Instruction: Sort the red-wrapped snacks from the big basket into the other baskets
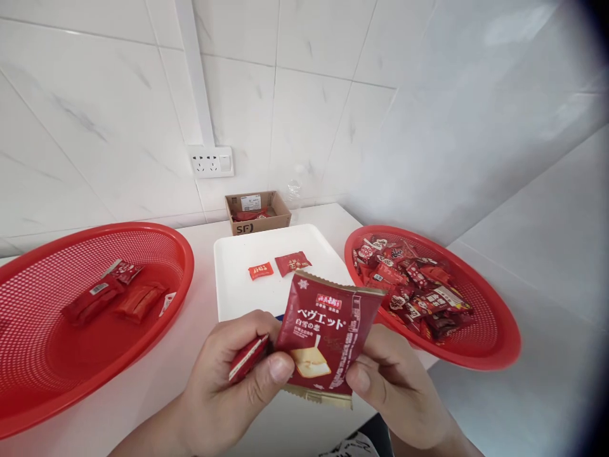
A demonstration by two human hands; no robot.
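Note:
Between both hands, upright and facing me, is a dark red snack packet (328,336) with a picture of a cream-coloured snack on its front. My left hand (238,387) pinches its left side with the thumb in front. A second, smaller red packet (248,358) is tucked in that same hand, partly hidden by the fingers. On the right side, my right hand (394,381) grips the packet's lower edge, thumb in front. Behind it, a white tray (233,298) carries a small orange-red packet (261,271) and a larger red packet (292,263).
A red oval basket (183,254) with several red packets stands at the left. At the right, another red basket (499,346) holds a heap of red packets. A cardboard box (266,223) and a clear plastic bottle (295,188) stand by the tiled wall (314,114).

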